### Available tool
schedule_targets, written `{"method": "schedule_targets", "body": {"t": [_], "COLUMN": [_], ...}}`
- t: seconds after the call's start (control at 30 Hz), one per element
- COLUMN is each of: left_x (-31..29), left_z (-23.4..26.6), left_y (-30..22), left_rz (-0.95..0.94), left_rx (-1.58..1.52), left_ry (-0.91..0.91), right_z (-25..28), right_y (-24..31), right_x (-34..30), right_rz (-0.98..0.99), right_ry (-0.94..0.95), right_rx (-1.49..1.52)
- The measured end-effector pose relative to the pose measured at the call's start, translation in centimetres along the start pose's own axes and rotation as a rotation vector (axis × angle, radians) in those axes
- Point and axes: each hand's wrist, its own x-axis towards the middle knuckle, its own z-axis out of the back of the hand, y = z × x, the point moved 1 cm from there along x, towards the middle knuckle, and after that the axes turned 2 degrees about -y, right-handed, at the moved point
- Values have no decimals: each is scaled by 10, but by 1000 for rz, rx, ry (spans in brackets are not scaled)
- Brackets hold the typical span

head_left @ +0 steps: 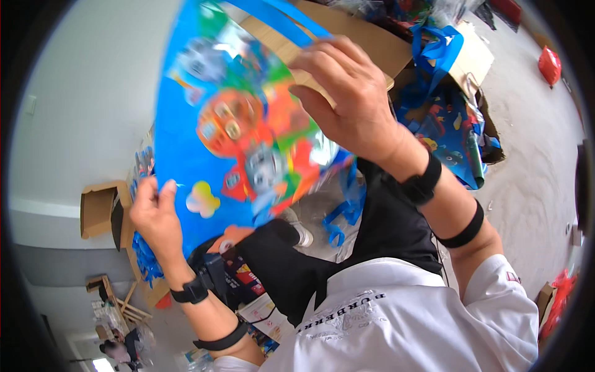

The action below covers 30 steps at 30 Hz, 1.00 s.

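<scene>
A glossy blue tote bag (180, 136) with cartoon animal figures is held up in front of me, slightly blurred. My left hand (158, 217) grips its lower left edge, thumb on the printed face. My right hand (347, 93) is over the bag's upper right side, with fingers curved and a gap between thumb and forefinger. A blue strap handle (279, 18) runs from the bag's top toward the right fingertips. Whether those fingers touch the strap does not show clearly.
A wooden table (297, 80) stands behind the bag. To the right, a cardboard box (493, 133) holds more printed bags and blue straps. Loose blue strap (338, 229) hangs near my legs. An open carton (99, 211) stands at left; a red bag (549, 66) lies far right.
</scene>
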Motion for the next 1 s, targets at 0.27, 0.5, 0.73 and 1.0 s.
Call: {"method": "schedule_targets", "body": {"t": [0.27,0.5,0.73,1.0], "left_x": [46,55,67,109], "left_z": [1,0,-26,-59], "left_y": [-14,36,81,94], "left_rz": [7,150,172,213], "left_rx": [-717,-689,-561,-840], "left_ry": [67,7,-240,-89], "right_z": [-88,-128,-70,54], "right_y": [72,25,-71,-202], "right_x": [-146,-108,-44,60], "right_rz": [-1538,-1564,-1105,-274], "right_ry": [660,-352,-507,86], "right_rx": [1734,2012,1785,461]}}
